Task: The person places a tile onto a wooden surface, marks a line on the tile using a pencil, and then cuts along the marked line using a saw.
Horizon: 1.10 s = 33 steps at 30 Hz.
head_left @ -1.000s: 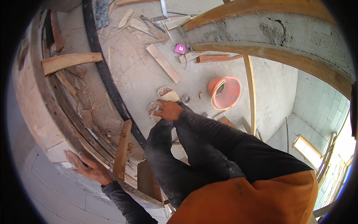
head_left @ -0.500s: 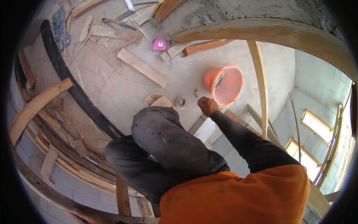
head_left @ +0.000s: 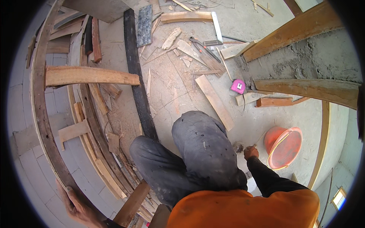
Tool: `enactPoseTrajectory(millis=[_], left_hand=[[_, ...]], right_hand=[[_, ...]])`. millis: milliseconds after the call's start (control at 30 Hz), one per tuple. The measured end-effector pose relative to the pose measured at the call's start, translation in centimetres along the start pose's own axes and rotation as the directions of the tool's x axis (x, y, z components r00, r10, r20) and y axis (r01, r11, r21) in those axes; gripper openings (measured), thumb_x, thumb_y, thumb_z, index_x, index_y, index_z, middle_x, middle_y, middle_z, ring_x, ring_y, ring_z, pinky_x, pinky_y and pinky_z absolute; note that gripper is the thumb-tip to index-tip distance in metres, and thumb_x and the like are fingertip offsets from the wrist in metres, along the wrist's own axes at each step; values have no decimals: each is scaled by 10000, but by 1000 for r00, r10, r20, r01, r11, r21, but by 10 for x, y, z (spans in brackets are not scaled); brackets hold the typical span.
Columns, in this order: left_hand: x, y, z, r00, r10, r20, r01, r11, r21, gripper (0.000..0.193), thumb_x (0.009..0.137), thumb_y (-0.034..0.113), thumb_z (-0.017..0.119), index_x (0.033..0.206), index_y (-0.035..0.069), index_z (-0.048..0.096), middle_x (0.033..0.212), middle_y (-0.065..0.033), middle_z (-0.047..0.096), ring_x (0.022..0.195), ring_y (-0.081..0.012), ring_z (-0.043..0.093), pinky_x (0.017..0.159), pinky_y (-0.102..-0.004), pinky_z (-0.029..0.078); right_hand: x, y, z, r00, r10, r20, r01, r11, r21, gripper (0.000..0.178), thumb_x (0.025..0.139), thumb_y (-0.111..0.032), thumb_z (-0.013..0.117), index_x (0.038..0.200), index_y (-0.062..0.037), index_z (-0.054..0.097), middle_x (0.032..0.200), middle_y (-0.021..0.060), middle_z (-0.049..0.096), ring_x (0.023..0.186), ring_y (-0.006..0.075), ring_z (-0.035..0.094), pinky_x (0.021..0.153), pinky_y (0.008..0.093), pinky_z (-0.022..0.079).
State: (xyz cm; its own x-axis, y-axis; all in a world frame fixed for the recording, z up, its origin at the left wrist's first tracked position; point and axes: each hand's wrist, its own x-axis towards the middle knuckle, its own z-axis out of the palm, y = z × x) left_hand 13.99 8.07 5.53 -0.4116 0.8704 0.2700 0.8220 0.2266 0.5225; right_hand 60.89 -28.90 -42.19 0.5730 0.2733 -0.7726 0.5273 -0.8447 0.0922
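Note:
My left hand (head_left: 78, 207) grips the edge of a long, curved-looking wooden beam (head_left: 49, 146) at the lower left, its thumb along the wood. My right hand (head_left: 251, 152) is closed low over the floor, beside a small round container (head_left: 238, 147) with dark contents. Whatever its fingers hold, if anything, is hidden. Just right of it a red bucket (head_left: 283, 147) leans on its side, a yellow handle across its mouth. My bent knees in dark, dusty trousers fill the middle.
A pink tape measure (head_left: 238, 86), pincers (head_left: 198, 45) and a metal square (head_left: 216, 28) lie on the concrete floor. A loose board (head_left: 215, 102) and splinters are scattered about. A black beam (head_left: 137, 76) runs along the left, under a wooden crosspiece (head_left: 93, 75).
The view has swung left, so floor objects appear farther right. More of my left hand shows on the beam. My right hand is now closer to the small container.

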Motion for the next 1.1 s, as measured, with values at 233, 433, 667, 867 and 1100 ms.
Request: enactPoseTrajectory(millis=[233, 433, 667, 867, 1100], left_hand=[[-2, -9, 9, 999, -29, 19, 31, 988, -153, 512, 1110, 309, 549, 1499, -23, 571, 1419, -158, 647, 1195, -232, 654, 1027, -337, 521], [-19, 40, 15, 955, 295, 31, -287, 891, 350, 444, 1056, 294, 647, 1259, -95, 717, 1173, -260, 759, 1034, -336, 752, 857, -417, 588], [-27, 53, 6, 970, 243, -2, -221, 887, 406, 434, 1045, 305, 661, 1273, -58, 726, 1193, -245, 759, 1043, -343, 748, 876, -412, 585], [-5, 1, -4, 999, 39, 23, -39, 999, -28, 508, 1096, 198, 544, 1521, -77, 509, 1462, -240, 606, 1297, -287, 615, 1090, -354, 481], [3, 16, -15, 978, 191, -80, -179, 975, 128, 436, 973, 42, 591, 1375, -125, 625, 1435, -298, 630, 1365, -371, 605, 1164, -409, 434]], right_hand=[[83, -13, -77, 978, -96, -188, 106, 993, 44, 458, 901, -435, 710, 1100, -26, 762, 1142, 260, 741, 1114, 428, 703, 982, 519, 542], [97, -30, -118, 985, -42, -166, 66, 988, 137, 500, 875, -421, 762, 1206, -48, 725, 1185, 262, 736, 1123, 414, 711, 985, 488, 556], [42, -66, -131, 964, -193, -182, 187, 981, -47, 353, 941, -336, 658, 1186, -90, 721, 1122, 200, 771, 1069, 366, 746, 935, 485, 579], [77, -80, -91, 933, -353, -68, 320, 902, -291, 251, 897, -283, 679, 1057, -120, 784, 1043, 155, 790, 994, 344, 764, 859, 482, 601], [86, -84, -107, 946, -295, -131, 224, 893, -389, 299, 887, -375, 752, 1062, -137, 801, 1074, 121, 799, 1034, 296, 772, 891, 411, 600]])
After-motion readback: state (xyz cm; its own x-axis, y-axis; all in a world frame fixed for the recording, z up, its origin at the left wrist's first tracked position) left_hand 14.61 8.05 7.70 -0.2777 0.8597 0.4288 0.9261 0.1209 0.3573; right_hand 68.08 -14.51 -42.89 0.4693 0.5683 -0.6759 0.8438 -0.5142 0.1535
